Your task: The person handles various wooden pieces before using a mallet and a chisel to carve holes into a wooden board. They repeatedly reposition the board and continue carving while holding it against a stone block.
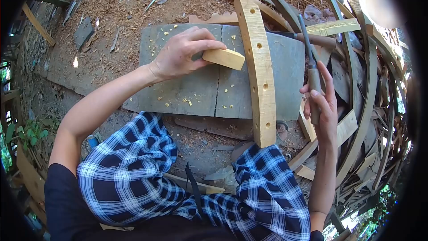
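My left hand [185,53] is closed around a small pale wooden block [227,59], held over the grey work board [187,87]. My right hand [326,105] grips the wooden handle of a chisel [314,80], its long dark blade pointing away from me. Between my hands, a curved wooden beam [261,76] with several round holes along it lies across the board, its near end by my knee. Another tool with a brown wooden handle [318,40] rests just beyond the chisel, partly hidden behind it.
Yellow wood chips [186,101] are scattered on the board. Wood shavings [120,0] cover the ground beyond it. To the right lie piled curved wooden strips [368,89] and a light plank [334,27]. My knees in checked cloth [129,165] frame the near side.
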The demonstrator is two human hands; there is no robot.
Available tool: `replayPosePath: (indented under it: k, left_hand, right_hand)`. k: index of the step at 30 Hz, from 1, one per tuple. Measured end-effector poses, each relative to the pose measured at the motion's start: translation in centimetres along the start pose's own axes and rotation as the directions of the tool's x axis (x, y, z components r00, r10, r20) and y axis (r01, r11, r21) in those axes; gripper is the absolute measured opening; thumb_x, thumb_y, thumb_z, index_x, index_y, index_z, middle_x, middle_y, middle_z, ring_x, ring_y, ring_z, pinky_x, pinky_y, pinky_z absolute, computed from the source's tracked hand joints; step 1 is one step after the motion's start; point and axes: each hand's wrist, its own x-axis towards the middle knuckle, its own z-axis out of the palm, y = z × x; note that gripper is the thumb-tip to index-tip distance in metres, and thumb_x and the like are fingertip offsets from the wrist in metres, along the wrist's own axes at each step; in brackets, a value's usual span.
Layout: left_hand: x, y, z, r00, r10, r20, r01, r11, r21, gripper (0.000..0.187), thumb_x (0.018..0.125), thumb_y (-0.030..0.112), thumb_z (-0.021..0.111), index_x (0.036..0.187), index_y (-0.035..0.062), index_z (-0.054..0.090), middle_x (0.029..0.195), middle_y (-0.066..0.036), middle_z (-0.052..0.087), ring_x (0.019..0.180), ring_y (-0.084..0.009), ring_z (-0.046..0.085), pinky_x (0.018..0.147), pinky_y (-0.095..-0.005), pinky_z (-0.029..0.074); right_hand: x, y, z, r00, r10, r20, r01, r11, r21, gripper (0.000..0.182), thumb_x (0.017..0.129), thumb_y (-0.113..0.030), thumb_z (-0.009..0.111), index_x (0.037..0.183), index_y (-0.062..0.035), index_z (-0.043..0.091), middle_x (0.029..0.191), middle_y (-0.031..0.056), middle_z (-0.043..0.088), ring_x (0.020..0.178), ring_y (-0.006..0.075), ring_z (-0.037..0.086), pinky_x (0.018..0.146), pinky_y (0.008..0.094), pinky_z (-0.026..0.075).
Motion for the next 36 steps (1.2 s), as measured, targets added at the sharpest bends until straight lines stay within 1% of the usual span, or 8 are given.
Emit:
replayPosePath:
  k: [2, 4, 9, 14, 18, 21, 29, 36]
  left_hand:
    - [0.1, 0.3, 0.2, 0.995, 0.099, 0.01, -0.099, 0.993, 0.062, 0.043, 0.078, 0.017, 0.079, 0.117, 0.0069, 0.065, 0.098, -0.006, 0.065, 0.085, -0.0169, 0.065, 0.073, -0.0289, 0.054]
    - [-0.1, 0.9, 0.8, 0.938, -0.345, 0.035, 0.341, 0.9, -0.27, 0.044, 0.083, 0.027, 0.076, 0.119, 0.004, 0.064, 0.097, -0.008, 0.067, 0.079, -0.0158, 0.065, 0.07, -0.0293, 0.054]
    - [1.2, 0.6, -1.0, 0.619, -0.618, 0.484, 0.781, 0.553, -0.292, 0.053, 0.088, 0.04, 0.069, 0.125, 0.0035, 0.061, 0.104, -0.012, 0.065, 0.084, -0.0177, 0.064, 0.072, -0.0296, 0.053]
    - [2.4, 1.7, -1.5, 0.975, -0.194, 0.107, 0.156, 0.945, 0.288, 0.065, 0.086, 0.03, 0.07, 0.144, 0.015, 0.043, 0.135, -0.014, 0.044, 0.123, -0.0264, 0.046, 0.101, -0.0386, 0.045]
    - [5.5, 4.8, 0.1, 0.906, 0.176, 0.386, -0.306, 0.901, 0.307, 0.07, 0.084, 0.017, 0.067, 0.147, 0.0271, 0.037, 0.148, -0.006, 0.038, 0.136, -0.0273, 0.037, 0.117, -0.0412, 0.034]
    - [7.6, 4.7, 3.6, 0.742, 0.386, 0.548, -0.598, 0.75, 0.282, 0.064, 0.089, 0.013, 0.057, 0.148, 0.0285, 0.036, 0.147, -0.008, 0.041, 0.134, -0.0242, 0.042, 0.118, -0.0408, 0.033]
    - [15.8, 7.7, 7.2, 0.648, 0.452, 0.614, -0.696, 0.679, 0.235, 0.044, 0.087, 0.013, 0.056, 0.13, 0.0148, 0.05, 0.118, -0.006, 0.058, 0.116, -0.0227, 0.056, 0.107, -0.0361, 0.045]
    - [19.1, 11.0, 15.4, 0.697, 0.548, 0.463, -0.676, 0.718, 0.167, 0.041, 0.087, 0.012, 0.056, 0.128, 0.0172, 0.055, 0.111, -0.007, 0.061, 0.111, -0.0231, 0.057, 0.101, -0.0376, 0.044]
  right_hand:
    - [-0.2, 0.1, -1.1, 0.985, -0.006, 0.174, -0.012, 0.995, 0.101, 0.06, 0.093, -0.022, 0.051, 0.148, -0.0055, 0.031, 0.107, 0.0186, 0.059, 0.061, 0.0131, 0.061, 0.055, 0.0231, 0.052]
    - [-0.5, 0.2, -0.7, 0.973, -0.04, 0.227, -0.031, 0.953, 0.301, 0.062, 0.094, -0.029, 0.049, 0.147, -0.0029, 0.03, 0.11, 0.0218, 0.058, 0.067, 0.0187, 0.064, 0.06, 0.0275, 0.054]
    - [-0.5, 0.4, -0.9, 0.908, -0.214, 0.359, -0.045, 0.803, 0.594, 0.084, 0.09, -0.052, 0.047, 0.15, 0.0009, 0.018, 0.133, 0.0345, 0.045, 0.121, 0.0395, 0.055, 0.092, 0.0463, 0.052]
    - [-0.7, -0.4, -1.3, 0.947, -0.137, 0.29, 0.001, 0.906, 0.423, 0.085, 0.074, -0.019, 0.077, 0.145, -0.0079, 0.031, 0.131, 0.0294, 0.051, 0.123, 0.0349, 0.055, 0.097, 0.0436, 0.05]
    - [-1.2, -1.1, -0.6, 0.937, -0.33, 0.115, 0.343, 0.812, -0.472, 0.035, 0.083, -0.006, 0.075, 0.112, -0.0078, 0.055, 0.102, 0.0063, 0.063, 0.098, 0.0148, 0.063, 0.085, 0.0294, 0.052]
    - [-1.4, -2.4, -2.0, 0.885, -0.465, -0.006, 0.401, 0.769, -0.498, 0.033, 0.083, -0.011, 0.077, 0.109, -0.0066, 0.057, 0.098, 0.0043, 0.064, 0.09, 0.0119, 0.064, 0.08, 0.0262, 0.052]
    - [-1.6, -3.4, -8.8, 0.584, -0.78, -0.223, 0.586, 0.595, -0.55, 0.028, 0.088, -0.02, 0.075, 0.109, -0.0071, 0.062, 0.092, 0.0023, 0.065, 0.083, 0.0098, 0.064, 0.072, 0.0224, 0.052]
    - [-3.8, -2.9, -10.9, 0.595, -0.741, -0.31, 0.544, 0.656, -0.524, 0.027, 0.096, -0.016, 0.063, 0.117, -0.0018, 0.056, 0.098, 0.0141, 0.07, 0.088, 0.0181, 0.069, 0.085, 0.0297, 0.056]
